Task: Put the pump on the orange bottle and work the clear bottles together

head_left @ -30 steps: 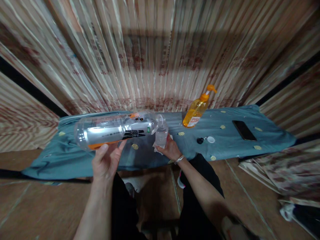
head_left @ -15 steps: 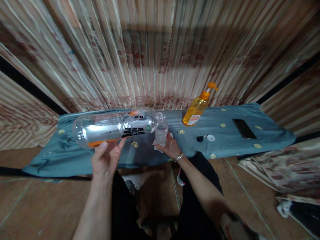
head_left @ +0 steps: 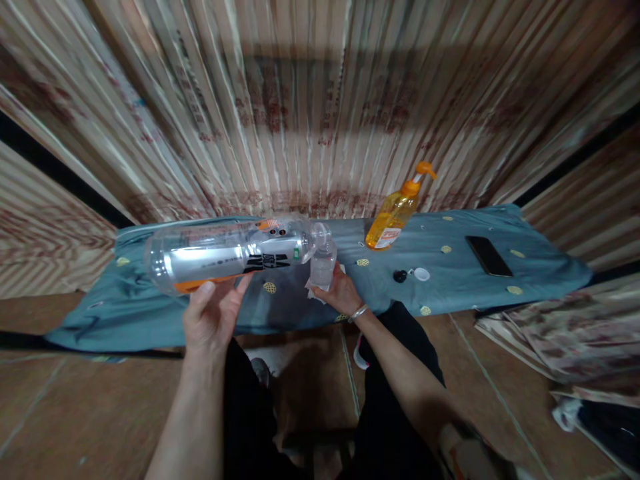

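Observation:
My left hand (head_left: 213, 310) is closed round the lower side of a large clear plastic bottle (head_left: 230, 257) with a silver and orange label. The bottle lies on its side in the air, its mouth pointing right. In my right hand (head_left: 340, 292) is a small clear bottle (head_left: 323, 267), held upright over the cloth. The large bottle's mouth is at the top of the small bottle; whether they touch I cannot tell. A piece of white tissue (head_left: 313, 291) shows beneath the small bottle, partly hidden by my fingers.
A pump bottle (head_left: 393, 219) of orange liquid stands on the teal cloth (head_left: 430, 233) right of my hands. Nearer me lie a black cap (head_left: 399, 275) and a white cap (head_left: 421, 274). A dark phone (head_left: 489, 256) lies farther right. A pleated curtain (head_left: 310, 120) hangs behind.
Almost nothing differs. Both hands keep the large and small bottles in nearly the same position, and the view has shifted very slightly.

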`<state>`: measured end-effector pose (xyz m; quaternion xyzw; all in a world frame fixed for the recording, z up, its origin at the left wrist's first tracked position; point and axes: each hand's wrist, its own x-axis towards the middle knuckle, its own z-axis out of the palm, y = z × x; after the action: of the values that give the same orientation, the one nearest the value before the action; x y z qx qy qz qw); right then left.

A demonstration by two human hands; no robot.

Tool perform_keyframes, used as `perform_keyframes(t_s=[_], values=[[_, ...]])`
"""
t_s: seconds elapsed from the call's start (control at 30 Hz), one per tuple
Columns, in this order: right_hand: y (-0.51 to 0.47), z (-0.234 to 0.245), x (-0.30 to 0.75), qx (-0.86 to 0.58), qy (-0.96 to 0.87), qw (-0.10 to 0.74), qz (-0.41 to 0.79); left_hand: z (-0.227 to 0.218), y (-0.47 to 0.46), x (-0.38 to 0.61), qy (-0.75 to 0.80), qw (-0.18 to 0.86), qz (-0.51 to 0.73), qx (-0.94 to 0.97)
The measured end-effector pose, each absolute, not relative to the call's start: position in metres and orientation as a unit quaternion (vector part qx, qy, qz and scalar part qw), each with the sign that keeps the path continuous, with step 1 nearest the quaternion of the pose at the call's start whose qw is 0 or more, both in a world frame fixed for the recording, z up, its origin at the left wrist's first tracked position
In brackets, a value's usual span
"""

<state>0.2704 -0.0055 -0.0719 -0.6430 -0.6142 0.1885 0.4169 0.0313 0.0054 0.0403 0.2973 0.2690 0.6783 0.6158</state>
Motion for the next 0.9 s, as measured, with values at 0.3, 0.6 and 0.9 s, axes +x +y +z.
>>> perform_keyframes(t_s=[0.3, 0.6, 0.9], values=[[-0.0056, -0.0719, 0.2699, -0.656, -0.612, 0.403, 0.180, 0.0406, 0.0064, 0.0317, 0.263, 0.619, 0.677, 0.297], [-0.0065, -0.0689, 0.2695, -0.650, -0.623, 0.401, 0.168, 0.0411, 0.0054, 0.0317, 0.273, 0.611, 0.679, 0.303], [-0.0064, -0.0682, 0.2696, -0.653, -0.625, 0.394, 0.166, 0.0406, 0.0053, 0.0312, 0.281, 0.605, 0.677, 0.312]])
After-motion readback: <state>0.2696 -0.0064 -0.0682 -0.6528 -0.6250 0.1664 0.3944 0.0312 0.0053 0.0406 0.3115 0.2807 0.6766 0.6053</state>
